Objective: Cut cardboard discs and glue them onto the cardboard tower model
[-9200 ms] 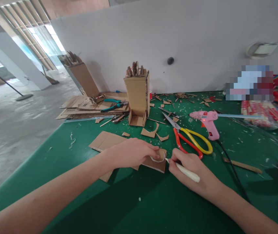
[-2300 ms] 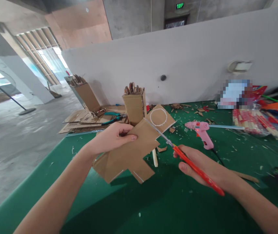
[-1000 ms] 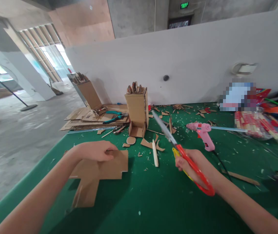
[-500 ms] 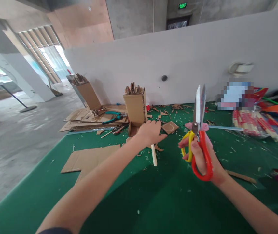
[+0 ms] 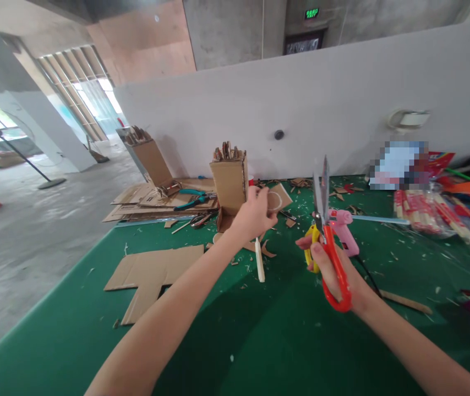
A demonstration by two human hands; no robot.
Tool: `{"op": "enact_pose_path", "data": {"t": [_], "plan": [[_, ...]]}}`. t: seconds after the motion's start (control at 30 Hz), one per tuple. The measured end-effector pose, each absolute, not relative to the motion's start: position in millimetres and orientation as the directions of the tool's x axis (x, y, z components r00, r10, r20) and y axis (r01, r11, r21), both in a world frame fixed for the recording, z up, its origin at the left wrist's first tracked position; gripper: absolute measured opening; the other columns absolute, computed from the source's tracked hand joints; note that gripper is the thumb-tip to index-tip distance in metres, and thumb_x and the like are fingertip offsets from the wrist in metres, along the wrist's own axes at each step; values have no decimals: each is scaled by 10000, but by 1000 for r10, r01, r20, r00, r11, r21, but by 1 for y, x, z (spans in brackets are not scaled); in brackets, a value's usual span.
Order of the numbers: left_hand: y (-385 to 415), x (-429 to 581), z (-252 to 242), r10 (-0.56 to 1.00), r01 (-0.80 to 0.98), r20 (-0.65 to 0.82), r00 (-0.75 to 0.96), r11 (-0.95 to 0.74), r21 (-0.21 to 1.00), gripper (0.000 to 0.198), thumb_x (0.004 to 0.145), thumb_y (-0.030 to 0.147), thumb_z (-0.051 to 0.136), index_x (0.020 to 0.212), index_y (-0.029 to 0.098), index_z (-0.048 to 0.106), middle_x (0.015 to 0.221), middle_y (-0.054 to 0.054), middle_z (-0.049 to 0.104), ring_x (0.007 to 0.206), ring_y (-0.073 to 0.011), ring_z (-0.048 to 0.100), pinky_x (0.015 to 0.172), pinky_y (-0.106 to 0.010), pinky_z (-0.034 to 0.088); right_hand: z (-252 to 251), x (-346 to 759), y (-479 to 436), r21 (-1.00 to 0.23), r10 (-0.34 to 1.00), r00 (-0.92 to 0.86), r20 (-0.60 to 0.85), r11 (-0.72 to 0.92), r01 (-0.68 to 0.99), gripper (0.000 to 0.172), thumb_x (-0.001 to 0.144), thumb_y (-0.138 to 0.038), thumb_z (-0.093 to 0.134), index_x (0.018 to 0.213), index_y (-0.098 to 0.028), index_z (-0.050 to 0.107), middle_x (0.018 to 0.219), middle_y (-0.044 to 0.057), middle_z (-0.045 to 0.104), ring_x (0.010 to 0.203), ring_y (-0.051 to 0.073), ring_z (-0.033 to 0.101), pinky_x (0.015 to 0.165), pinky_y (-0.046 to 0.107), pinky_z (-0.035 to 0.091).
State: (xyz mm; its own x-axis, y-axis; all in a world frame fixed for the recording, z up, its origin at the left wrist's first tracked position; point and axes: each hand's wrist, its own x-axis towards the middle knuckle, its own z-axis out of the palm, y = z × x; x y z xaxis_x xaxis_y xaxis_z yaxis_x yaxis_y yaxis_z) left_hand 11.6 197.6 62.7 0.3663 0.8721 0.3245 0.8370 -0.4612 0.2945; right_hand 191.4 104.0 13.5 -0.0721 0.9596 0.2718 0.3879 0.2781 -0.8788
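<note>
My left hand point(image 5: 255, 215) is closed on the edge of a small square cardboard piece point(image 5: 279, 199), which has a pale circle drawn on it and is tilted up off the table. In my right hand point(image 5: 329, 265) is a pair of scissors point(image 5: 321, 212) with one red and one yellow handle, blades pointing up and slightly apart. A pink glue gun point(image 5: 344, 226) stands just behind that hand. Left of my left hand is an upright cardboard box point(image 5: 230, 184) with strips sticking out of its top. A pale wooden stick point(image 5: 259, 261) lies below my left hand.
A second cardboard box point(image 5: 152, 159) leans on stacked cardboard sheets point(image 5: 125, 212) at the back left, near teal-handled pliers point(image 5: 193, 199). A cut cardboard sheet point(image 5: 152, 275) lies front left. Packaged sticks point(image 5: 414, 209) fill the right side. Scraps litter the green table point(image 5: 235, 335) before a white wall.
My left hand has closed on the square cardboard piece and lifted it from the table. The scissors in my right hand have moved slightly left, uncovering more of the glue gun.
</note>
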Motion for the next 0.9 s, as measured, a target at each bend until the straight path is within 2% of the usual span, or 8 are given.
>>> {"op": "enact_pose_path", "data": {"t": [0.03,0.13,0.23,0.33,0.4,0.6,0.73,0.9], "plan": [[191,4,66,877,821,359,321,-446,356,641,806,278,513,1359,97,243,1332,-219,332,924,-213,629,828,-356,511,14,191,104,-865,956,-82,283,291,409,502,861,-652,383,984,-191,540,820,64,591,663,189,567,603,350,521],[172,-10,73,910,469,360,206,-415,779,656,727,188,594,1320,170,312,1260,-163,431,704,-128,648,678,-315,550,20,189,103,-843,953,-125,277,304,444,517,845,-665,392,977,-184,525,873,86,595,729,214,580,615,360,514],[156,-15,82,924,164,324,205,-358,919,641,717,182,634,1279,231,329,1070,-79,585,725,-162,670,563,-260,540,27,188,99,-833,955,-167,244,295,469,518,841,-654,406,994,-175,529,839,79,599,674,200,572,598,353,501],[150,-15,92,932,62,340,124,-350,935,641,706,174,669,1260,218,349,855,-36,648,717,-190,678,538,-258,538,30,190,99,-808,947,-217,238,317,496,504,838,-631,428,1006,-171,549,809,68,603,657,200,577,590,347,492],[150,-15,98,930,61,357,86,-363,930,644,707,163,671,1272,201,364,812,-34,660,708,-197,679,555,-284,547,30,193,101,-794,936,-272,225,338,506,498,839,-616,434,1025,-170,553,801,68,609,655,204,586,586,343,491],[145,-12,99,918,104,370,144,-386,917,692,726,177,652,1340,213,335,892,-38,670,768,-199,679,722,-358,552,25,195,104,-802,920,-329,211,356,480,480,845,-599,433,1033,-169,533,806,80,621,751,241,619,607,342,492],[136,-5,100,923,211,359,140,-382,900,631,734,188,643,1304,161,373,874,-60,678,761,-206,669,696,-351,532,25,192,102,-838,935,-288,207,321,442,498,839,-619,428,1024,-168,530,829,91,619,793,249,613,567,320,473],[135,0,99,927,203,358,114,-375,905,525,719,195,656,1197,155,441,900,-67,671,751,-190,652,656,-319,513,28,195,101,-832,916,-348,199,346,433,507,835,-624,426,1013,-165,545,791,81,613,749,239,608,566,322,475]]}}
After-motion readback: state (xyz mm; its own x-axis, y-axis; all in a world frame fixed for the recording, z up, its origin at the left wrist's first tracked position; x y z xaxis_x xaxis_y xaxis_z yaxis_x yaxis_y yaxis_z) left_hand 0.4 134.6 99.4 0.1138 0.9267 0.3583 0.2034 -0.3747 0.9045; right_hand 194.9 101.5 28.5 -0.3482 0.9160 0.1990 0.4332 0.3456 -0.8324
